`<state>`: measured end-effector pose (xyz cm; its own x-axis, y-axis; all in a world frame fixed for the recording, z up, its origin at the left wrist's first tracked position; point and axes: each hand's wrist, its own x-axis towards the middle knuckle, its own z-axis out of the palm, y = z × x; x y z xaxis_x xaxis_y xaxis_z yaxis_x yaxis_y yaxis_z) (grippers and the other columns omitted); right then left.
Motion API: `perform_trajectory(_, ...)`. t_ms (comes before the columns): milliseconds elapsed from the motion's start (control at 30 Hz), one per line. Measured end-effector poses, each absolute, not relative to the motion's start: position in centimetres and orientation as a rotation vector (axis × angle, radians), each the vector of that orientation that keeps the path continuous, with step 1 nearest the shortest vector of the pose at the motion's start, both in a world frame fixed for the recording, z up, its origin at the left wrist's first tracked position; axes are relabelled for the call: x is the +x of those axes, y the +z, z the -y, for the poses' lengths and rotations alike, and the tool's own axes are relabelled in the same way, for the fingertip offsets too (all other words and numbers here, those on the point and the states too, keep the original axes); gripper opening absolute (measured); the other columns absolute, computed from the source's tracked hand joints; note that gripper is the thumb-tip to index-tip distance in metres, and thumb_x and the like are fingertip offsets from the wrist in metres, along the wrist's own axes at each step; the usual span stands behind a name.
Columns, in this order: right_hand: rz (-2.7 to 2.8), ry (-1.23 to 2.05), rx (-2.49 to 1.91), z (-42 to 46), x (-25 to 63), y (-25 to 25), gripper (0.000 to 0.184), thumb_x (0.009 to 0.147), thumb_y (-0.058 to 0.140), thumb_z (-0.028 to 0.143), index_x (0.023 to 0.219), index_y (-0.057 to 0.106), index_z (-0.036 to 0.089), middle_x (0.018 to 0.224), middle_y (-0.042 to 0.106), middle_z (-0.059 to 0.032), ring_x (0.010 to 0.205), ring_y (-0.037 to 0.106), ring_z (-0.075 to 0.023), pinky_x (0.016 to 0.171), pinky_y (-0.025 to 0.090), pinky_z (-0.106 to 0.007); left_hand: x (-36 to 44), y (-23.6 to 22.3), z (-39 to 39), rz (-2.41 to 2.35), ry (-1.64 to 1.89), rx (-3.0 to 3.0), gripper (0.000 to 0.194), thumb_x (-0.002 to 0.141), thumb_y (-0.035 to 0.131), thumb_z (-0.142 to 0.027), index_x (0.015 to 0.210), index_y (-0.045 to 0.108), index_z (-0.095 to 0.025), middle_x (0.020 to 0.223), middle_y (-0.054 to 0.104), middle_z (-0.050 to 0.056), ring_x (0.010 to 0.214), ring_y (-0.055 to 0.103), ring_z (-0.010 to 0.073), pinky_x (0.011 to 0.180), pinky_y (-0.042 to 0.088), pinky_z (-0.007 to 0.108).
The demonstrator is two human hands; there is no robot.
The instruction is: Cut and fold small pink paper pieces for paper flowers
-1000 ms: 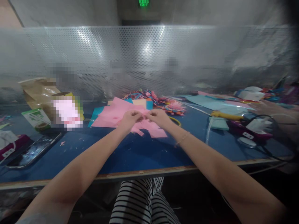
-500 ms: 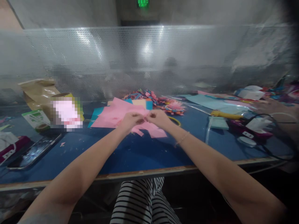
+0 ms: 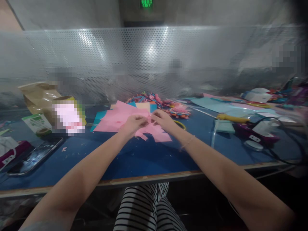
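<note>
Above the pile of pink paper sheets point(image 3: 113, 118), my left hand point(image 3: 135, 124) and my right hand point(image 3: 163, 120) meet with bent, pinching fingers. Between the fingertips is a small pink paper piece point(image 3: 149, 119), its shape hard to make out against the pink behind it. My hands partly cover the sheets below. Cut pink paper pieces point(image 3: 162, 137) stick out toward me under my right hand. Blue paper point(image 3: 98, 118) shows at the pile's left edge. Just behind lies a heap of colourful cut-paper bits point(image 3: 179, 110).
On the left are a phone point(image 3: 36, 155), a brown paper bag point(image 3: 39, 94) and a green-white packet point(image 3: 37, 123). To the right lie a yellow-handled glue gun point(image 3: 232, 118), a purple power strip point(image 3: 258, 133) with cables, and light-blue sheets point(image 3: 214, 106). A perforated metal screen point(image 3: 134, 57) stands behind.
My right hand has shifted slightly up, and more pink paper shows between the fingertips. At the far right, another person's hand has left the spot by the power strip.
</note>
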<state>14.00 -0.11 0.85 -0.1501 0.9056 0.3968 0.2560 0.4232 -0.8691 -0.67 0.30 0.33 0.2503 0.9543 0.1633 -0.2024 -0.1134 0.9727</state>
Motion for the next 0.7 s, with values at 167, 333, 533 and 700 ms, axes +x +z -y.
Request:
perform_trajectory(167, 1.759, 0.751, -1.058, 0.39, 14.11, 1.23, 0.015, 0.072, 0.047, 0.021, 0.060, 0.051, 0.013, 0.056, 0.054, -0.0008, 0.051, 0.052, -0.0066, 0.051, 0.044, -0.018, -0.64, 0.35, -0.23, -0.794, 1.182, 1.262, 0.011, 0.053, 0.064, -0.016, 0.058, 0.060, -0.008, 0.056, 0.058, 0.003, 0.056, 0.055, 0.0083, 0.067, 0.044, 0.027)
perform_trajectory(333, 1.789, 0.682, -1.046, 0.47, 14.24, 1.31, 0.015, 0.070, 0.047, 0.022, 0.059, 0.052, 0.013, 0.053, 0.055, -0.0003, 0.047, 0.051, -0.0063, 0.049, 0.043, -0.019, -0.70, 0.38, -0.06, -0.785, 1.140, 1.283, 0.011, 0.055, 0.063, -0.017, 0.061, 0.060, -0.008, 0.058, 0.059, 0.004, 0.058, 0.055, 0.0088, 0.069, 0.044, 0.028)
perform_trajectory(533, 1.810, 0.572, -1.058, 0.50, 14.23, 1.24, 0.010, 0.066, 0.049, 0.020, 0.059, 0.052, 0.013, 0.052, 0.054, 0.0011, 0.048, 0.049, -0.0069, 0.050, 0.040, -0.019, -0.68, 0.52, 0.21, -0.808, 1.102, 1.341, 0.011, 0.055, 0.063, -0.015, 0.063, 0.060, -0.007, 0.060, 0.060, 0.005, 0.058, 0.056, 0.0091, 0.071, 0.045, 0.028)
perform_trajectory(700, 1.860, 0.480, -1.053, 0.44, 14.19, 1.14, 0.009, 0.064, 0.048, 0.018, 0.058, 0.052, 0.014, 0.051, 0.051, 0.0022, 0.048, 0.046, -0.0066, 0.050, 0.037, -0.019, -0.79, 0.22, -0.04, -0.890, 1.076, 1.379, 0.014, 0.055, 0.064, -0.018, 0.063, 0.060, -0.007, 0.059, 0.061, 0.006, 0.057, 0.057, 0.0110, 0.068, 0.046, 0.030)
